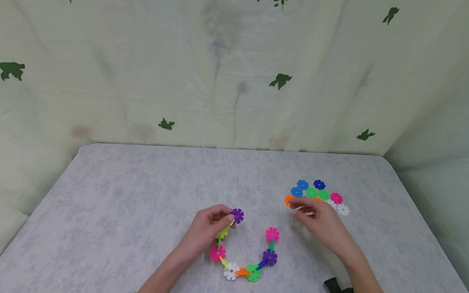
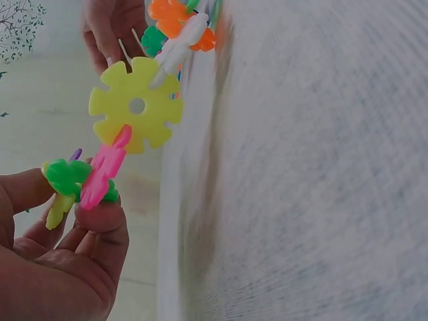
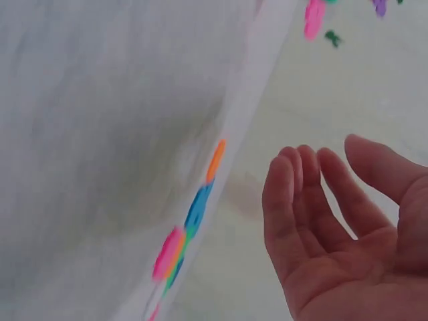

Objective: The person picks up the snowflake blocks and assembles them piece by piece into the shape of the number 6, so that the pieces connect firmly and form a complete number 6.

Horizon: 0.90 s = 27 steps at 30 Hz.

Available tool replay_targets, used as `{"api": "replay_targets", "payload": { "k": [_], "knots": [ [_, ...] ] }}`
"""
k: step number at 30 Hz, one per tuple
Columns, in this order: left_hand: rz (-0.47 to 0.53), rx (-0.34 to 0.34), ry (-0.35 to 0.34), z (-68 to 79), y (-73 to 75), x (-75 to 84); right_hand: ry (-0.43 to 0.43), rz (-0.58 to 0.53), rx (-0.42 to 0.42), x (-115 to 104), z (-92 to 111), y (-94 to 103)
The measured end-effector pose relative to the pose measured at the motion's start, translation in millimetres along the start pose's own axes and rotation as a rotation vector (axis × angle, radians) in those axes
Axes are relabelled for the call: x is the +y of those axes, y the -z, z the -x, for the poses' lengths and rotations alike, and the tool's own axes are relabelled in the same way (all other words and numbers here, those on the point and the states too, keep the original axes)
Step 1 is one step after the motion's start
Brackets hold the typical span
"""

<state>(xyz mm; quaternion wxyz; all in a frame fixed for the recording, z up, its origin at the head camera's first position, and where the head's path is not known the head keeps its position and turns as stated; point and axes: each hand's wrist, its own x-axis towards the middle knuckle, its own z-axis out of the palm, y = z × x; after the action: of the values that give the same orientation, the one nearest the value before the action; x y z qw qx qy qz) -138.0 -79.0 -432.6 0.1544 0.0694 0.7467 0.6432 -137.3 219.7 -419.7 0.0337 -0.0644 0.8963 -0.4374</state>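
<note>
Apparently the step in hand is lengthening a chain of notched discs point(image 1: 243, 272), with one end steadied while another piece is sought. The chain curves in a U over the near middle of the counter point(image 1: 132, 203), its held end raised; the far part looks to rest on the surface. The left hand point(image 1: 208, 226) pinches that end between thumb and curled fingers, with a purple disc point(image 1: 237, 216) standing out at its fingertips. At the other end is a pink disc point(image 1: 272, 234), free of either hand. The right hand point(image 1: 323, 223) holds nothing: its fingers are gently bent, the thumb well apart from them, and it hangs beside the loose discs point(image 1: 323, 195), with its fingertips near an orange disc point(image 1: 288, 200). Whether it touches that one cannot be told. The next move, I judge, calls for lowering those fingers, pinching a single disc by its rim, and lining up its notch with the purple one's.
</note>
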Motion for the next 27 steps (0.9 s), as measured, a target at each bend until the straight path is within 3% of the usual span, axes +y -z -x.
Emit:
{"api": "replay_targets", "payload": {
  "k": [6,10,20,27],
  "knots": [
    [0.001,0.0,0.019,-0.4,1.7,-1.6,-0.043,0.143,0.086,23,-2,21.1],
    [0.008,-0.002,0.027,-0.5,1.6,-1.0,-0.086,0.179,0.092,34,-2,30.6],
    [0.021,-0.001,0.035,-1.2,1.0,-2.8,-0.158,0.175,-0.001,53,-1,38.1],
    [0.02,-0.01,0.042,-0.9,1.0,-2.0,-0.125,0.201,-0.047,56,-5,33.4]
  ]
}}
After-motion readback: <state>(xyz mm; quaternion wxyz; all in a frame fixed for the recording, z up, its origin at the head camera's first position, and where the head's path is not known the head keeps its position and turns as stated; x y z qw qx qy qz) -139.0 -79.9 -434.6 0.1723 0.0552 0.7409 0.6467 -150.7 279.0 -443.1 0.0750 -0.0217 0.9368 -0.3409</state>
